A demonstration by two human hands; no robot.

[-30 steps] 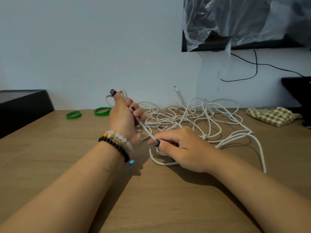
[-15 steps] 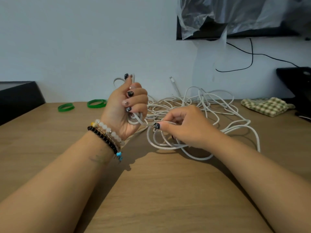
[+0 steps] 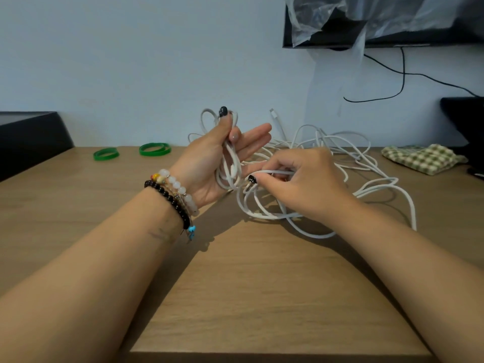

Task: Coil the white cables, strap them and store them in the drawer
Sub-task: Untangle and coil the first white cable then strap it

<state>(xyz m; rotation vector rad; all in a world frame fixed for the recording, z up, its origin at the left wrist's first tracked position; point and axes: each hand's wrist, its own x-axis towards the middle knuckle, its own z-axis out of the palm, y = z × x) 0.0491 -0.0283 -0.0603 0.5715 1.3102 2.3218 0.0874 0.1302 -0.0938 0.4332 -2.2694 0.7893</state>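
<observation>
Green bands (image 3: 154, 149) idle far left on tabletop (image 3: 262, 297), unused. Left hand (image 3: 209, 163): thumb pins small coil (image 3: 230, 166), other fingers straight, so loops prob. slip off palm. Right hand (image 3: 296, 187) pinches next strand. Loose white cables (image 3: 366, 179) lie tangled behind/right; a pull may snag & knot.

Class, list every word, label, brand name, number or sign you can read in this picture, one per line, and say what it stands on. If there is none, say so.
None: no readable text anywhere in this view.
The white cables, the two green bands, the checked cloth, the black box and the plastic-covered screen show no legible lettering.
</observation>
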